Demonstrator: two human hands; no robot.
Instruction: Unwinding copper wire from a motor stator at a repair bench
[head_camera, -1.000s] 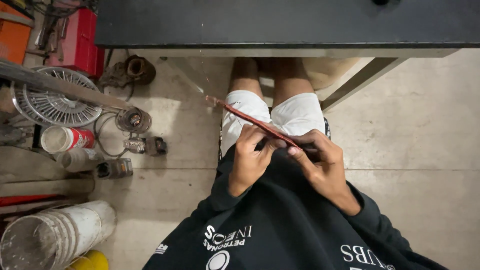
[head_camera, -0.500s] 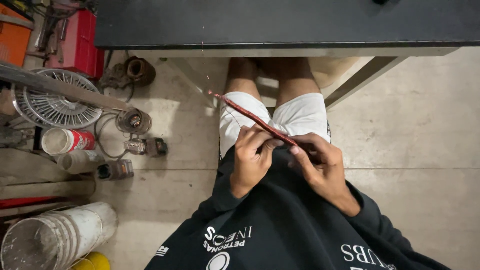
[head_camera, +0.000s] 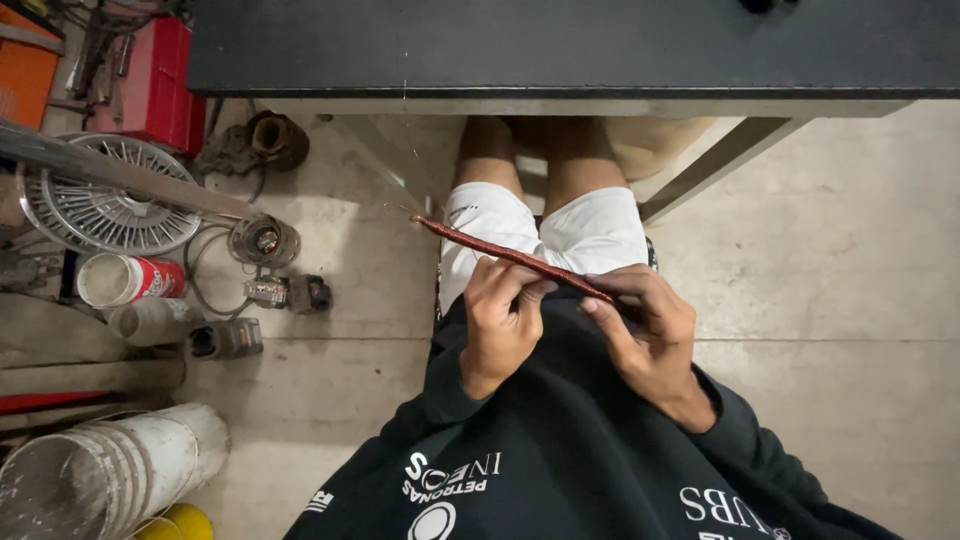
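Seated, I pinch a thin reddish-brown rod over my lap: my left hand is closed around its middle, my right hand clamped on its right end. Its left tip juts toward the wire fan guard.

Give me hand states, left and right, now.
Left hand: closed, fingers pinching the thin reddish-brown rod near its middle.
Right hand: closed, gripping the rod's near end.
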